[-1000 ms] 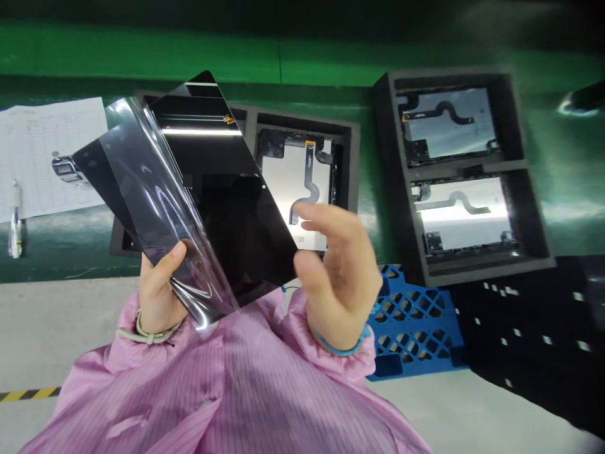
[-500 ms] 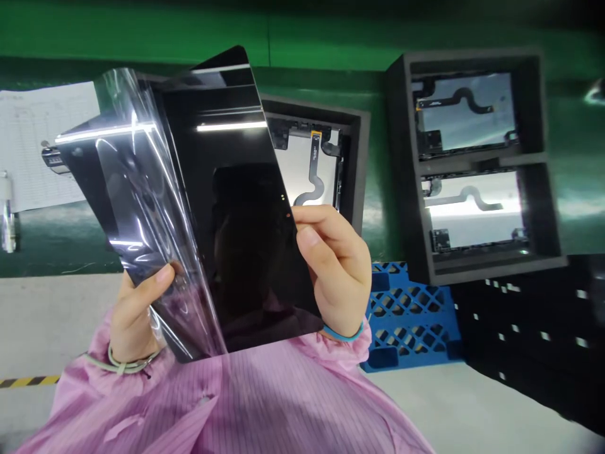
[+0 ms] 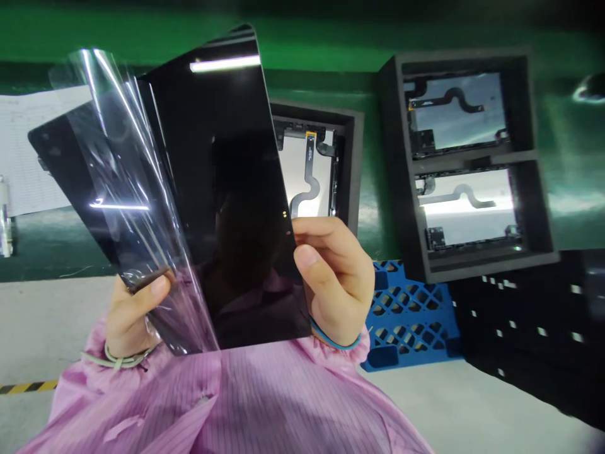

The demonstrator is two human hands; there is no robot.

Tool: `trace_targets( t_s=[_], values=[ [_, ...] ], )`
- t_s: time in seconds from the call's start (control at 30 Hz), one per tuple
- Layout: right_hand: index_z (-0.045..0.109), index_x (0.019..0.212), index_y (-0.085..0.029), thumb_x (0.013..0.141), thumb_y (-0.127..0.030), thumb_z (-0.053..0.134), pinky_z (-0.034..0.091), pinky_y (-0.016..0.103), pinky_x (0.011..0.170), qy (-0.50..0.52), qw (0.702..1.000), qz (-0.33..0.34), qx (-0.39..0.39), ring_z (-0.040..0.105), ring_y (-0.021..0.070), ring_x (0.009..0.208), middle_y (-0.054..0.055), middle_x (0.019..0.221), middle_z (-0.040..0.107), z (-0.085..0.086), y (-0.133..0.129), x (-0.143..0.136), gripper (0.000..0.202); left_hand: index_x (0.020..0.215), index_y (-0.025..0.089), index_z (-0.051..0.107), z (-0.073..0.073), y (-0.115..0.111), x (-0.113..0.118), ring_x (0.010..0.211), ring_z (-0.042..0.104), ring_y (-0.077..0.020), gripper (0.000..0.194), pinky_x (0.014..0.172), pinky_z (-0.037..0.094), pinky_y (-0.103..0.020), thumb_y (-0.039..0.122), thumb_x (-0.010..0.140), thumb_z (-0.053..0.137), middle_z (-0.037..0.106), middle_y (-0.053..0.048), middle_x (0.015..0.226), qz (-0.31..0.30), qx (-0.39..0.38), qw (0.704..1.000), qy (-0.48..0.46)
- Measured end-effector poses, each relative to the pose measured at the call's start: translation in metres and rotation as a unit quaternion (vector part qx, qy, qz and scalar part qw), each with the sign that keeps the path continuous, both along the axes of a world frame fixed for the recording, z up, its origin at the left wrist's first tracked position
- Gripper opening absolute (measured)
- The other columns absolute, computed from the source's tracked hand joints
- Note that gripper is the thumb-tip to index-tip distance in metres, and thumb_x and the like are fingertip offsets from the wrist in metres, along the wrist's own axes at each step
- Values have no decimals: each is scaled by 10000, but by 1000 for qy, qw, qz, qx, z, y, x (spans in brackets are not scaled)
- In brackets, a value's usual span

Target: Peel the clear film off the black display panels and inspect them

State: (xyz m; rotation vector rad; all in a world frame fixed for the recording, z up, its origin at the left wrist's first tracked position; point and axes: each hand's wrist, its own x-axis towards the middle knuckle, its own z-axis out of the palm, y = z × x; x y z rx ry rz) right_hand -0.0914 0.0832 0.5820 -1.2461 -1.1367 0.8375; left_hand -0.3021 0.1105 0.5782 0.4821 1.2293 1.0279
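My right hand (image 3: 338, 277) pinches the right edge of a glossy black tablet screen (image 3: 189, 157) between thumb and fingers. Two tiny light dots and a reddish one show near that grip. A second dark panel (image 3: 54, 148) slants off to the left, held low down by my left hand (image 3: 130, 315). Clear film (image 3: 142, 170) lies curled over this left panel, and my left thumb presses on it. Its curled upper end stands past the panel's top edge. Both panels are tilted up in front of my chest; whether they are joined where they meet is hidden by the film.
Behind the screen, a dark foam tray (image 3: 352, 164) holds a part with a ribbon cable. To the right, a two-compartment foam tray (image 3: 543, 208) carries similar parts on the green bench (image 3: 562, 189). Paper sheet (image 3: 33, 151) at left; blue plastic crate (image 3: 411, 321) below right.
The two panels have opened wider: the left one's top has swung left, and the black screen has risen slightly. The film's curled end has shifted left. Both hands keep their grip.
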Motion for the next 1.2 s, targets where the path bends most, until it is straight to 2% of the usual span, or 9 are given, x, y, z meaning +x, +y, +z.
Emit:
trace_targets(
  t_s=[0.13, 0.23, 0.37, 0.5, 0.6, 0.73, 0.9, 1.03, 1.2],
  values=[
    [509, 1435, -408, 972, -383, 619, 622, 359, 839, -12, 999, 33, 11, 686, 202, 1117, 20, 1402, 625, -11, 11, 3, 477, 863, 294, 776, -18, 0, -4, 687, 732, -156, 456, 793, 662, -283, 378, 485, 1017, 786, 46, 832, 54, 51, 997, -24],
    [632, 1350, -325, 1006, -631, 413, 601, 463, 996, -10, 996, 88, 25, 603, 277, 1325, 56, 1490, 566, -18, 21, 2, 511, 768, 288, 754, -25, 0, -5, 872, 759, -200, 371, 897, 646, -298, 467, 542, 988, 796, 40, 843, 65, 39, 996, -46],
    [680, 1314, -311, 966, -730, 400, 535, 514, 1115, 25, 995, 85, 56, 614, 282, 1308, 67, 1345, 654, -23, 30, -3, 613, 833, 297, 785, -20, -1, -4, 1077, 749, -278, 164, 973, 627, -392, 342, 713, 887, 810, -1, 921, 4, -11, 998, -69],
    [704, 1281, -386, 949, -447, 655, 570, 449, 1077, 38, 997, 54, 36, 659, 226, 1236, 7, 1274, 705, -24, 29, -7, 341, 905, 299, 804, -19, -2, -9, 906, 775, -264, 180, 900, 645, -406, 237, 739, 835, 808, -7, 919, -33, -29, 996, -76],
    [782, 1124, -380, 951, -330, 647, 632, 388, 927, 91, 993, 80, 7, 714, 183, 1063, 1, 1207, 711, -25, 27, -6, 225, 869, 265, 798, -20, -3, -14, 708, 734, -207, 216, 704, 646, -319, 168, 680, 836, 780, 6, 817, -45, -24, 996, -73],
    [816, 879, -304, 868, -388, 674, 585, 364, 675, 122, 985, 119, 7, 658, 165, 758, 28, 977, 706, -29, 27, 0, 166, 850, 239, 780, -14, -2, -12, 601, 672, -173, 259, 558, 574, -258, 103, 631, 771, 744, 3, 739, -42, -24, 996, -78],
    [532, 499, -239, 762, -392, 585, 535, 412, 680, 127, 985, 112, 30, 591, 196, 694, 46, 735, 578, -29, 36, 7, 309, 772, 226, 754, -5, 0, -8, 493, 594, -135, 200, 512, 524, -238, 119, 605, 734, 699, 1, 656, -68, -17, 992, -107],
    [332, 484, -223, 734, -350, 543, 476, 391, 651, 142, 983, 114, 12, 486, 181, 606, 33, 642, 461, -25, 40, 9, 351, 873, 223, 742, -5, -2, -7, 477, 580, -108, 354, 500, 494, -212, 62, 566, 671, 698, 26, 693, -82, -26, 987, -135],
    [381, 508, -220, 682, -288, 590, 457, 366, 699, 281, 950, 135, -8, 450, 164, 600, 24, 681, 523, -25, 39, 13, 281, 1203, 238, 690, -8, -4, -8, 606, 614, -103, 728, 527, 428, -199, 23, 514, 602, 748, 13, 961, -138, -17, 975, -174]
  ],
)
